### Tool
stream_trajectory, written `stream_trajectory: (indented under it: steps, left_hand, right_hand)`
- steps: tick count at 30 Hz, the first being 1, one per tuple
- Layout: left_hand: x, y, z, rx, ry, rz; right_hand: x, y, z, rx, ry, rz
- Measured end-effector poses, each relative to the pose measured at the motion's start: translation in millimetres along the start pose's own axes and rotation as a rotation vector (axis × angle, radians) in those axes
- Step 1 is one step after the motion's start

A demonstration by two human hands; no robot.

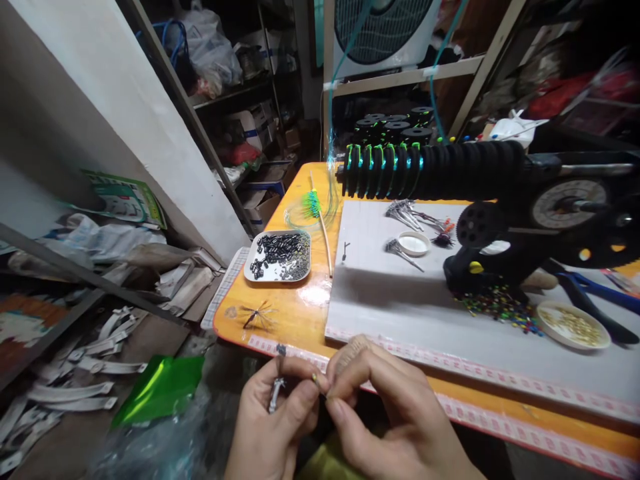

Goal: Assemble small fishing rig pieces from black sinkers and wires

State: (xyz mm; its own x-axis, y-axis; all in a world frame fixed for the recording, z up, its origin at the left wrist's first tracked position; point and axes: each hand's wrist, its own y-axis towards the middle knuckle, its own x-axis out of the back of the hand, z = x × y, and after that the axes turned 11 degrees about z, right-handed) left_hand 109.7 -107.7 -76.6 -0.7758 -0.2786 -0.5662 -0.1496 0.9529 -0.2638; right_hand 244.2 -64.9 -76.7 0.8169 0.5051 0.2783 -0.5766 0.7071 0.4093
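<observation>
My left hand (273, 417) is closed in a pinch on a small metal piece (277, 390) with a tiny yellow-green bead at its tip, held just below the table's front edge. My right hand (385, 410) pinches the same spot from the right, fingertips meeting the left hand's; what it grips is too small to name. Both hands hover in front of the orange table (295, 320), near a grey work mat (410, 307).
A white tray of small dark tubes (280, 257) sits at the table's left. A black foam roller on a winding machine (450, 170) spans the back right. Loose beads (500, 307), a dish of gold bits (573, 325), a white cap (413, 243) and blue pliers (595, 293) lie on the mat.
</observation>
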Motion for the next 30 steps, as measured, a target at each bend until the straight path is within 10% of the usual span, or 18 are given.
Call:
stream_trajectory:
  steps: [20, 30]
  left_hand:
    - [0.4, 1.6, -1.0, -0.021, 0.031, -0.007]
    - [-3.4, -3.6, 2.0, -0.277, 0.279, -0.191]
  right_hand:
    - [0.2, -0.2, 1.0, -0.037, -0.017, 0.014]
    - [14.9, 7.7, -0.5, -0.012, -0.006, 0.077]
